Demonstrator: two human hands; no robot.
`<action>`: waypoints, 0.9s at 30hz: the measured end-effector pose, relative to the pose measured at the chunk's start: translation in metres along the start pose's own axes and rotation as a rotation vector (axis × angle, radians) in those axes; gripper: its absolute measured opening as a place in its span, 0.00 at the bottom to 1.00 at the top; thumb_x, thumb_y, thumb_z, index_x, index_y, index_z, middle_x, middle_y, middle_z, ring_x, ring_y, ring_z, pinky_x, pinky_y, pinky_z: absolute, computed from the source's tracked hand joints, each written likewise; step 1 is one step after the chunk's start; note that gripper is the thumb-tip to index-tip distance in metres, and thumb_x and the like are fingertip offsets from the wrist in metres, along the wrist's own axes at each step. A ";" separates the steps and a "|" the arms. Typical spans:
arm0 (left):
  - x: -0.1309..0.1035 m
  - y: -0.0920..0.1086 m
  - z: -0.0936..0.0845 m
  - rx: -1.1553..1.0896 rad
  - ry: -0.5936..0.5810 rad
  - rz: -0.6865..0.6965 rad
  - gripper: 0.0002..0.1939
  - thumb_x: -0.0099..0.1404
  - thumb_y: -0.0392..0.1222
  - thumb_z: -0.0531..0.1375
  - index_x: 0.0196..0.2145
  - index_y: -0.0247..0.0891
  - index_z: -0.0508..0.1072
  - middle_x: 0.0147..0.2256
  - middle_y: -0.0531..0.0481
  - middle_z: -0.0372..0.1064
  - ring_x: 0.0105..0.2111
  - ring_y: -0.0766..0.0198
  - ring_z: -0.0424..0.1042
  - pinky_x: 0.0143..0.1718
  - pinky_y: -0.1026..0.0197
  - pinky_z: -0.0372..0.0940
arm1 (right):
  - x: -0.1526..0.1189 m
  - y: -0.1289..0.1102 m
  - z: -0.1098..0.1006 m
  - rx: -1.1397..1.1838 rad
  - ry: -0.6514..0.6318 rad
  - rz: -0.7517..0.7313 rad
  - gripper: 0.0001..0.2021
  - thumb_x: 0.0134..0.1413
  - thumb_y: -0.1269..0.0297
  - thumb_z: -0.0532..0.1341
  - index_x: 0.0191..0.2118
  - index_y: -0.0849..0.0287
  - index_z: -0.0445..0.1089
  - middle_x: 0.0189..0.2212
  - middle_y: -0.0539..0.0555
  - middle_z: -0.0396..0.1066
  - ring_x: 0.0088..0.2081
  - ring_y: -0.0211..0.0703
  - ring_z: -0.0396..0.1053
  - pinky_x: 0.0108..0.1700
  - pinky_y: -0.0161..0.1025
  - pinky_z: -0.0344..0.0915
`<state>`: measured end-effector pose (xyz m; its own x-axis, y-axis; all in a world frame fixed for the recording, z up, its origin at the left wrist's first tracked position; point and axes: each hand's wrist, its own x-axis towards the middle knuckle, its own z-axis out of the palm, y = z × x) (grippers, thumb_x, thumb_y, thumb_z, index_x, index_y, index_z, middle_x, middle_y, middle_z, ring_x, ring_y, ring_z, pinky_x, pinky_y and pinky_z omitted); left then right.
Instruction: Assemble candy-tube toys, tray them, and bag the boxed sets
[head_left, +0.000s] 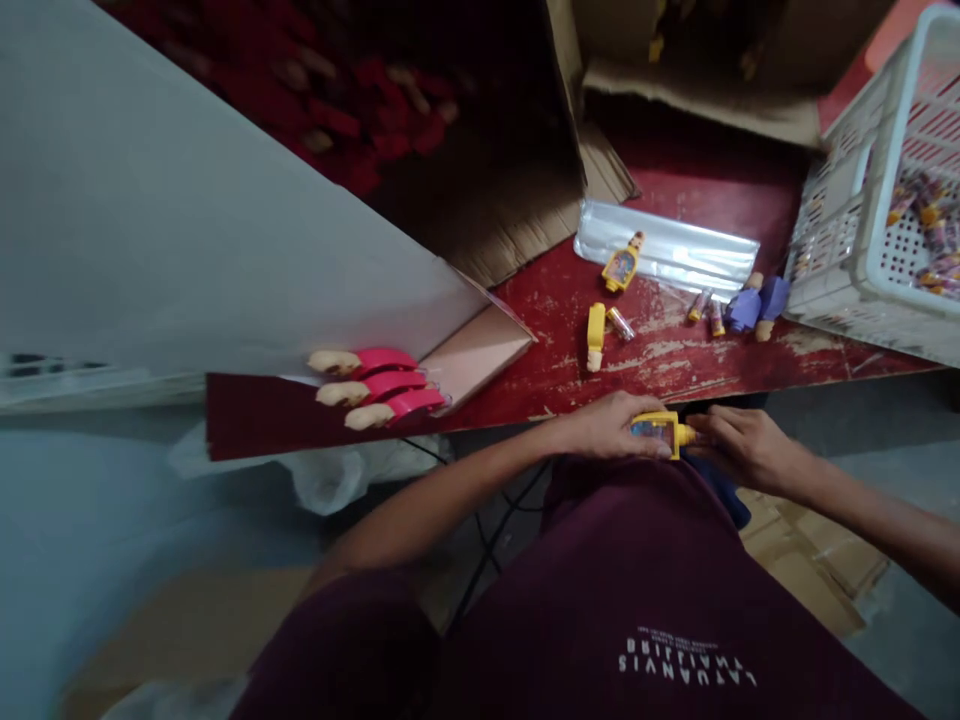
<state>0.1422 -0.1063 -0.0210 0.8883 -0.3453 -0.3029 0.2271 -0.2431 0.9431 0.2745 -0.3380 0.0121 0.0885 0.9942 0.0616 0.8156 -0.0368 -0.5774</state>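
Observation:
At the table's front edge, close to the maroon shirt, my left hand (611,428) grips a yellow bottle-shaped plastic toy (660,434) with a printed picture on its face. Its narrow neck points right. There my right hand (750,447) is closed, thumb and fingers pinched at the neck's end around a small dark part that is mostly hidden. Beyond the hands, another yellow toy (621,268) with a tan tip lies on clear plastic sleeves (675,245). A third yellow toy (595,338) rests beside a small labelled tube (621,323).
Two purple toys (744,308) and two small tubes (717,319) lie beside a white plastic basket (862,250) holding several tubes. Three pink toys (394,382) line the left table edge. A large carton (495,245) holds red pieces; another carton (697,100) stands behind.

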 end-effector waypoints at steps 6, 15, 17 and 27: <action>0.023 -0.032 -0.015 0.175 0.749 -0.102 0.25 0.71 0.54 0.60 0.58 0.36 0.70 0.51 0.39 0.74 0.52 0.54 0.73 0.54 0.53 0.66 | -0.006 0.048 0.033 -0.053 0.175 0.221 0.11 0.71 0.56 0.58 0.46 0.60 0.68 0.33 0.53 0.69 0.31 0.41 0.69 0.33 0.37 0.65; 0.047 -0.113 -0.037 0.220 1.092 -0.391 0.16 0.68 0.43 0.60 0.52 0.33 0.70 0.50 0.35 0.71 0.55 0.47 0.69 0.59 0.48 0.62 | 0.022 0.125 0.108 -0.396 0.489 0.722 0.21 0.67 0.50 0.57 0.50 0.64 0.73 0.43 0.64 0.69 0.45 0.54 0.66 0.48 0.50 0.65; 0.036 -0.120 -0.034 -0.010 1.156 -0.342 0.16 0.68 0.44 0.60 0.50 0.35 0.68 0.46 0.39 0.72 0.48 0.52 0.73 0.52 0.52 0.68 | 0.040 0.115 0.113 -0.465 0.554 0.716 0.24 0.67 0.51 0.57 0.57 0.66 0.70 0.50 0.68 0.68 0.50 0.58 0.64 0.53 0.55 0.63; -0.017 -0.089 -0.026 -0.361 0.978 -0.179 0.33 0.59 0.63 0.64 0.52 0.35 0.66 0.37 0.48 0.71 0.21 0.68 0.67 0.19 0.65 0.62 | 0.169 0.091 0.133 -0.070 0.265 0.492 0.14 0.70 0.63 0.52 0.48 0.66 0.72 0.40 0.65 0.72 0.45 0.53 0.67 0.52 0.48 0.63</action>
<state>0.1169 -0.0555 -0.0961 0.7289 0.5881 -0.3503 0.3490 0.1209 0.9293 0.2875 -0.1595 -0.1385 0.6010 0.7992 0.0061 0.6774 -0.5053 -0.5347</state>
